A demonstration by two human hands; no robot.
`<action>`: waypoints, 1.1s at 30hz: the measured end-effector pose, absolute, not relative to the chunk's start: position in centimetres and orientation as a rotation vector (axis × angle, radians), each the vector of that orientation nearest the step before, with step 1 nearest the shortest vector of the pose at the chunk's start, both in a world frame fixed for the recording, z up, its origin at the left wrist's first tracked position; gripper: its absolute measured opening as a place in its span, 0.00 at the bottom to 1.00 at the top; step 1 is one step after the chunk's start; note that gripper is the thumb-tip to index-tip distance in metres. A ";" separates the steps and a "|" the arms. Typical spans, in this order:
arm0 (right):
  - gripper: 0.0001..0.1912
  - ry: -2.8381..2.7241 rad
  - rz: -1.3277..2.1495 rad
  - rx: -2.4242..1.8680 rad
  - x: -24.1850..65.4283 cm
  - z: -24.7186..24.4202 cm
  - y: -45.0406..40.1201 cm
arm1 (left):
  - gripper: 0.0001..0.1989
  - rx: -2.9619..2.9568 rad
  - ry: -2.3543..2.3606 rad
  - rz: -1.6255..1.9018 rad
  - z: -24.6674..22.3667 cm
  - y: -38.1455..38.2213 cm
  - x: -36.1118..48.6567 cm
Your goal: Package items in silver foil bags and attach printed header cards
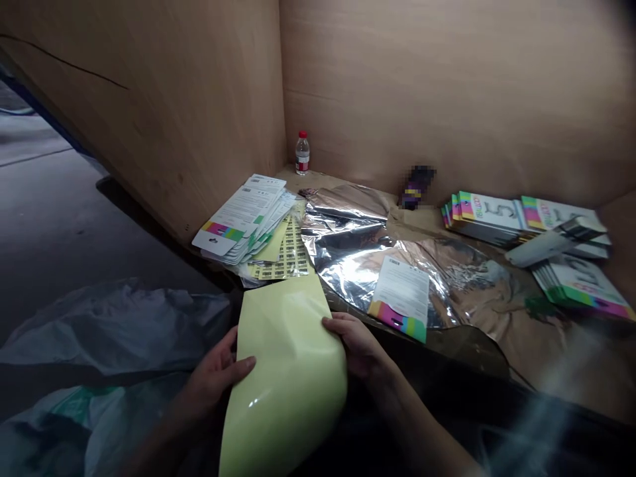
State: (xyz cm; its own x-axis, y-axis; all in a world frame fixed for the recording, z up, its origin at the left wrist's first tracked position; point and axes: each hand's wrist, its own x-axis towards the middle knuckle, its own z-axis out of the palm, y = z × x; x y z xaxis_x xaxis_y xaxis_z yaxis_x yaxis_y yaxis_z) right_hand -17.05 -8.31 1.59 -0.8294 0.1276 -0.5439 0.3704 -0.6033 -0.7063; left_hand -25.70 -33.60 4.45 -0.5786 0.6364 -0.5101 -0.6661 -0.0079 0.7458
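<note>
left hand [218,371] and right hand [355,344], fingers half curled, pinch the edges of a bowed pale-yellow sheet [283,371] at six o'clock, which could crease if flexed harder or snag the barcode label sheet [283,248] at twelve o'clock, beside crumpled silver foil [358,265], a plastic water bottle [303,154] beyond.

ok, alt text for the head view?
The left hand and right hand hold a glossy pale-yellow sheet, bowed between them. Beyond it, on a wooden bench, lie barcode label sheets, printed cards and crumpled silver foil; a plastic water bottle stands in the corner.
</note>
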 end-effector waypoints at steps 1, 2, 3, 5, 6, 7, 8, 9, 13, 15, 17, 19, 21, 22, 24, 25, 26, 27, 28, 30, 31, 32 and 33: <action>0.18 1.285 -2.567 0.839 -16.8 1.7 -8.3 | 0.52 -0.053 1.348 1.748 4.6 -33.6 -25.6; 0.17 1.238 -2.591 0.819 -16.5 1.9 -8.2 | 0.53 -0.068 1.391 1.747 4.7 -33.6 -25.5; 0.17 1.195 -2.618 0.779 -16.1 2.1 -8.3 | 0.54 -0.078 1.441 1.750 4.8 -33.8 -25.5; 0.17 1.166 -2.655 0.646 -15.4 2.5 -8.4 | 0.55 -0.082 1.539 1.755 5.0 -34.0 -25.6; 0.18 1.174 -2.657 0.584 -15.0 2.6 -8.4 | 0.56 -0.080 1.584 1.755 5.2 -34.1 -25.6; 0.19 1.196 -2.651 0.538 -14.6 2.6 -8.4 | 0.56 -0.076 1.621 1.752 5.3 -34.2 -25.5; 0.20 1.244 -2.632 0.511 -14.1 2.6 -8.5 | 0.56 -0.071 1.648 1.741 5.4 -34.2 -25.5; 0.20 1.328 -2.596 0.501 -13.8 2.6 -8.4 | 0.57 -0.068 1.665 1.726 5.5 -34.1 -25.4; 0.16 1.940 -2.306 0.580 -12.6 2.6 -7.9 | 0.58 -0.077 1.613 1.668 4.8 -33.8 -25.1; 0.18 2.169 -2.154 0.623 -12.5 2.8 -7.6 | 0.58 -0.090 1.577 1.665 4.1 -33.8 -25.0; 0.17 2.425 -1.955 0.601 -12.8 3.2 -7.4 | 0.58 -0.102 1.567 1.672 3.6 -33.7 -24.8; 0.10 2.803 -1.576 0.590 -13.5 3.7 -7.1 | 0.59 -0.104 1.566 1.673 3.5 -33.5 -24.8; 0.08 3.118 -1.064 0.624 -14.8 4.0 -6.5 | 0.60 -0.082 1.579 1.653 3.9 -33.0 -25.0; 0.08 3.205 -0.823 0.642 -15.6 4.2 -6.1 | 0.60 -0.062 1.590 1.646 4.2 -32.7 -25.2; 0.07 3.262 -0.444 0.626 -17.3 4.3 -5.1 | 0.60 -0.013 1.615 1.626 4.9 -31.7 -25.8; 0.07 3.248 -0.307 0.590 -18.2 4.3 -4.6 | 0.58 0.010 1.628 1.616 5.2 -31.2 -26.2; 0.08 3.218 -0.205 0.550 -19.1 4.3 -4.1 | 0.56 0.030 1.635 1.603 5.4 -30.7 -26.5; 0.09 3.182 -0.134 0.511 -19.8 4.2 -3.7 | 0.53 0.048 1.632 1.588 5.6 -30.1 -26.9; 0.11 3.150 -0.089 0.472 -20.5 4.1 -3.4 | 0.49 0.068 1.622 1.575 5.7 -29.7 -27.2; 0.13 3.119 -0.051 0.403 -21.4 4.0 -2.9 | 0.42 0.112 1.583 1.579 5.5 -29.0 -27.5; 0.14 3.118 -0.045 0.381 -21.6 4.0 -2.6 | 0.39 0.127 1.554 1.589 5.3 -28.8 -27.4; 0.14 3.125 -0.041 0.380 -21.6 4.0 -2.4 | 0.36 0.129 1.522 1.601 5.0 -28.6 -27.2; 0.13 3.134 -0.040 0.395 -21.5 4.1 -2.2 | 0.32 0.121 1.481 1.611 4.7 -28.6 -26.9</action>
